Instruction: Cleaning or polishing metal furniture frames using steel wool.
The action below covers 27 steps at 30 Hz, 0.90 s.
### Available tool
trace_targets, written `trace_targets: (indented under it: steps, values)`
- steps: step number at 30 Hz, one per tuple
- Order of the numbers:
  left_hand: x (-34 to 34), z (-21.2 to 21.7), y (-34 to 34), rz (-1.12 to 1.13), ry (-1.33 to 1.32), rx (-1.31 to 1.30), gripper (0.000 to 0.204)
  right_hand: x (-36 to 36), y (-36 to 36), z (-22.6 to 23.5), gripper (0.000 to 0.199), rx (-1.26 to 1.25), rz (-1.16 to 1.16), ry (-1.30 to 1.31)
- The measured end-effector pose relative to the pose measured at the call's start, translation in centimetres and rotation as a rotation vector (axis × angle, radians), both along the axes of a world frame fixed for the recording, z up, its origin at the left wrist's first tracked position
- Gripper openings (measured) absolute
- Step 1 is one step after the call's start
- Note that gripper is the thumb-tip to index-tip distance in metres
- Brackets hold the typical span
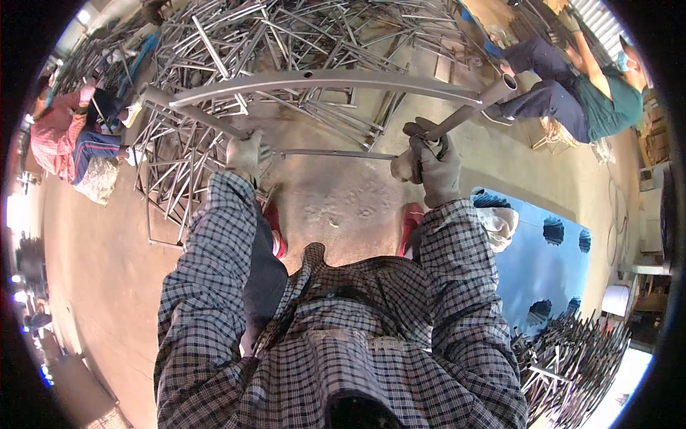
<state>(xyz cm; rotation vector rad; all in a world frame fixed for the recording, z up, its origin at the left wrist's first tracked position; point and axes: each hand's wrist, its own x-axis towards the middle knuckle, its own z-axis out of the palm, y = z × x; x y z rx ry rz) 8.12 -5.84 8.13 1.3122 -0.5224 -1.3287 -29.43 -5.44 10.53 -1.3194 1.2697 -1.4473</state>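
A grey metal frame [307, 83] is held up in front of me. It has a slightly bowed far crossbar with a small hole, two tubular side legs and a thin rod [336, 153] across the near side. My left hand [246, 152], in a pale glove, is closed around the left leg. My right hand [439, 164], in a grey glove with dark finger parts, grips the right leg just below its open tube end. A rounded beige-grey piece [406, 167] shows beside the right fingers; I cannot tell whether it is cloth or part of the glove.
A large heap of metal tubes [214, 50] lies ahead and to the left. Co-workers sit at left [61, 136] and right [607, 100]. At my right is a blue panel [536, 261] with dark holes and a white cloth [498, 225], beyond a pile of dark rods [572, 372].
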Motion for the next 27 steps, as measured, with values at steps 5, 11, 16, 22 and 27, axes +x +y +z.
trace_targets:
  steps: [5,11,16,22,27]
  values:
    - [-6.7,7.0,2.5,-0.367,-1.039,-0.007,0.034,-1.7,-2.3,-1.7,0.030,0.102,-0.305,-0.306]
    - [1.9,-4.4,-1.3,-0.122,-0.500,-0.195,0.027,-0.8,-2.1,-2.6,0.028,0.013,-0.141,0.069]
    - [-4.9,1.4,0.3,-0.226,-0.631,-0.170,0.026,-0.7,-2.4,-0.8,0.027,0.130,-0.317,-0.506]
    - [1.5,-4.2,-2.0,-0.208,-0.615,-0.116,0.026,-0.1,-2.7,-1.7,0.029,0.211,-0.211,-0.184]
    - [-0.6,-3.8,-0.9,-0.101,-0.560,-0.268,0.028,-1.2,-3.3,-2.6,0.029,0.174,-0.128,-0.126]
